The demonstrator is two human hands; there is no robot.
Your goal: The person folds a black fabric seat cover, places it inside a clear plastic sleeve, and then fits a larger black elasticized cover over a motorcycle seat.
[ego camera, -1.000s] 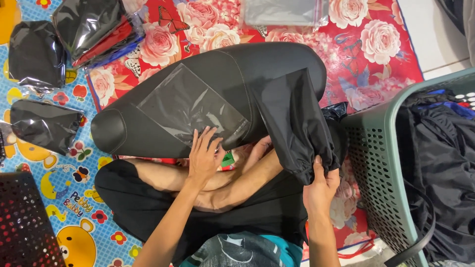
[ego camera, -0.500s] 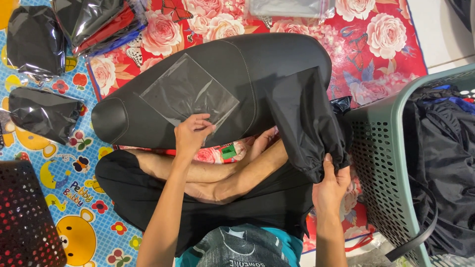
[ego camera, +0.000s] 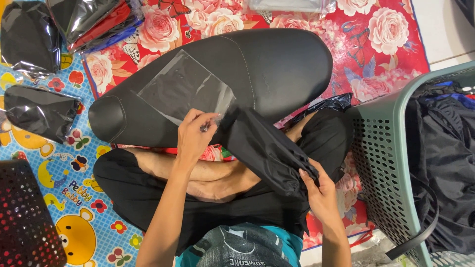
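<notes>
A large black motorbike seat lies across the floor mat in front of my crossed legs. A clear plastic bag rests flat on its top. My left hand pinches the bag's near edge at its open mouth. A rolled black fabric cover points into that mouth. My right hand grips the cover's other, gathered end near my knee.
A grey-green plastic basket with black fabric inside stands at the right. Bagged black covers lie at the left on a cartoon mat, more at the top left. A dark perforated crate sits bottom left.
The black cover came off the seat's right end and now lies rolled across my lap. My left hand rose from my leg to the bag's edge. My right hand stayed on the cover's end.
</notes>
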